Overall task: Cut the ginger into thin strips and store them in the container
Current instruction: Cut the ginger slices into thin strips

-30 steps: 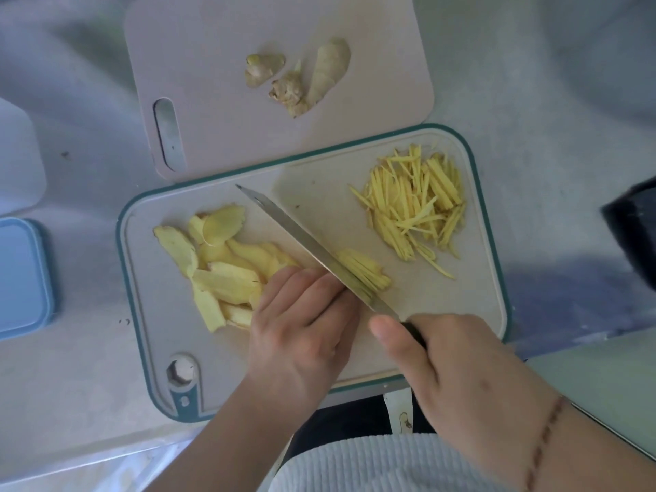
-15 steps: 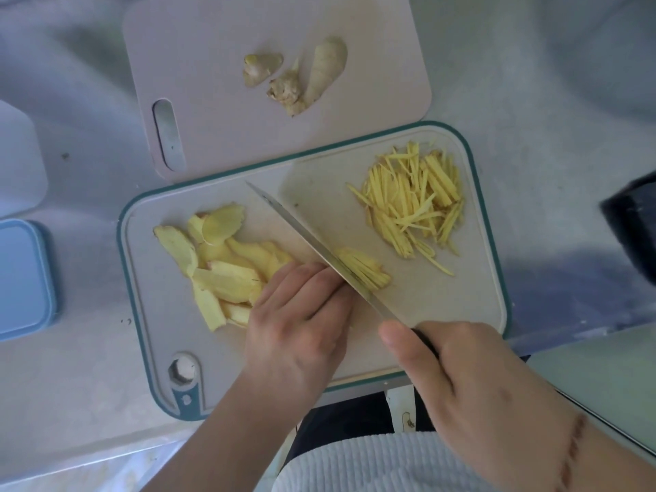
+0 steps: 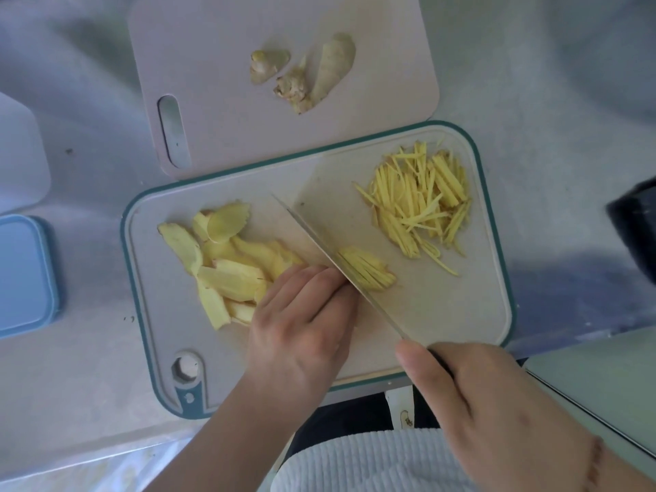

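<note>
No legible text, brand, number or sign showing anywhere in view. Small printed mark sitting on white tag (image 3: 404, 413) at lower frame edge, too small to read. Small pale emblem showing on teal board handle (image 3: 189, 397), not readable as characters.

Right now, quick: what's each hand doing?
Left hand: fingers curled, pressing down the ginger slices being cut.
Right hand: gripping the knife by its handle, blade on the slices.
</note>
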Motion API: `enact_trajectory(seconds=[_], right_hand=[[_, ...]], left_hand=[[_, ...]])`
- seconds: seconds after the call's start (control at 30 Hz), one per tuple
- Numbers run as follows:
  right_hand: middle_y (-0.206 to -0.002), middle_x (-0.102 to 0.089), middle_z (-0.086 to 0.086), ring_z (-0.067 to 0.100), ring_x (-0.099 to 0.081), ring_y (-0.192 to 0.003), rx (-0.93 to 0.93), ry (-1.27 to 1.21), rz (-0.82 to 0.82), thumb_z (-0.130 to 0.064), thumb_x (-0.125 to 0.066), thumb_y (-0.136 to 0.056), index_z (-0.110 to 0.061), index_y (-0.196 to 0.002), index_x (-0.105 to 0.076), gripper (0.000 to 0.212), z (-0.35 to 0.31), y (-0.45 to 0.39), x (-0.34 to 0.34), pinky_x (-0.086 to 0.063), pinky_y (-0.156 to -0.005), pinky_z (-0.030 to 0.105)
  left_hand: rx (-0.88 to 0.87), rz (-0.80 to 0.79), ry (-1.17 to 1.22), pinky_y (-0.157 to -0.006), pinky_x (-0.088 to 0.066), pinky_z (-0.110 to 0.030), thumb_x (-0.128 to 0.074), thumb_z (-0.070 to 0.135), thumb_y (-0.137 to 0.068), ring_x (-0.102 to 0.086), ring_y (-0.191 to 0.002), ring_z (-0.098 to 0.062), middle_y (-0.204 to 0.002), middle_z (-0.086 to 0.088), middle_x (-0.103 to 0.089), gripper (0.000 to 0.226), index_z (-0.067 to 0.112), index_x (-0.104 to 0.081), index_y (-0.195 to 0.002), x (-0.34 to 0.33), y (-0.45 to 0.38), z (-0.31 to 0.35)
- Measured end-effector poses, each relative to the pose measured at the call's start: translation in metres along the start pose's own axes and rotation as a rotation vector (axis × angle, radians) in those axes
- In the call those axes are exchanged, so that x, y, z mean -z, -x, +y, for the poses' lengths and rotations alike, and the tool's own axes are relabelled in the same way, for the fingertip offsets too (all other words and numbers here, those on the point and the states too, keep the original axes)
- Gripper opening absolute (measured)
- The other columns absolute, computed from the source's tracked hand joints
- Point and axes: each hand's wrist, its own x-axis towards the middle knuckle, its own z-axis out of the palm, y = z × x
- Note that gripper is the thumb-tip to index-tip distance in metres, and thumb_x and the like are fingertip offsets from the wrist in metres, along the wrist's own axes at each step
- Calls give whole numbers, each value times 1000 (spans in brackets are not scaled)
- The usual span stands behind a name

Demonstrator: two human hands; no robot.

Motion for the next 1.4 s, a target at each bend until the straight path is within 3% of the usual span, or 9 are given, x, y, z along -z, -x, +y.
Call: enact_trajectory(seconds=[0.17, 0.3, 0.47, 0.63, 0.8, 0.93, 1.17, 1.33, 1.4], right_hand=[[-55, -50, -14, 8, -47, -56, 20, -19, 11, -84, -3, -70, -21, -51, -32, 72, -4, -9, 0, -36, -52, 22], [-65, -57, -11, 8, -52, -62, 0, -9, 71, -91, 3, -67, -22, -55, -47, 85, 6, 11, -4, -38, -60, 25], [-55, -48, -9, 14, -43, -53, 35, -69, 38, -84, -6, -72, -18, -51, -30, 74, 0, -10, -7, -33, -51, 20], [-51, -49, -5, 8, -51, -52, 34, 9, 213, -83, -9, -82, -27, -53, -50, 75, 10, 16, -17, -38, -64, 29], [-64, -51, -24, 6, -47, -61, 32, -73, 51, -84, -2, -71, -19, -53, -31, 73, 2, -7, -16, -34, -56, 20], [-53, -47, -3, 9, -50, -58, -1, -14, 156, -89, 0, -71, -25, -56, -45, 80, 11, 16, -19, -39, -62, 24], [-56, -50, -10, 12, -46, -57, 38, -78, 68, -84, -5, -73, -19, -52, -31, 74, 5, -6, -13, -34, -53, 20], [-61, -61, -7, 5, -58, -65, 42, -19, 123, -89, 3, -74, -27, -71, -64, 92, 18, 18, -17, -45, -71, 29], [-64, -61, -7, 7, -59, -70, 14, -1, 137, -91, 8, -69, -28, -71, -63, 95, 19, 18, -20, -47, -72, 28]], left_hand=[[-5, -16, 19, -79, -54, -31, -64, -1, -94, -67, -81, -25, -87, -8, -72, 19, 1, -76, -80, 1, -2, -1], [-4, -16, 11, -84, -55, -31, -70, 0, -92, -67, -86, -23, -89, -8, -73, 13, 2, -77, -81, 3, 0, -2], [4, -1, 27, -83, -55, -31, -68, 2, -94, -69, -84, -24, -90, -8, -74, 17, 1, -77, -80, 2, -1, -1], [-9, -8, 22, -85, -56, -32, -72, 0, -90, -70, -86, -24, -90, -7, -74, 12, 1, -77, -80, 4, 2, -2], [-8, -9, 32, -82, -57, -36, -68, 2, -94, -71, -83, -25, -87, -7, -74, 17, 0, -76, -78, 4, 2, -2], [-28, -20, 33, -85, -57, -38, -73, 0, -89, -71, -87, -24, -90, -7, -74, 11, 1, -77, -79, 6, 5, -2], [-51, -5, -51, -83, -55, -35, -72, 3, -90, -74, -83, -19, -91, -3, -77, 15, 6, -78, -77, 8, 7, 1], [-62, -5, -55, -85, -55, -33, -75, 2, -87, -73, -85, -17, -91, -2, -77, 13, 7, -78, -76, 10, 7, -1], [-73, -14, -64, -82, -55, -34, -75, 2, -87, -72, -83, -17, -90, -2, -77, 13, 8, -78, -76, 10, 6, 0]])
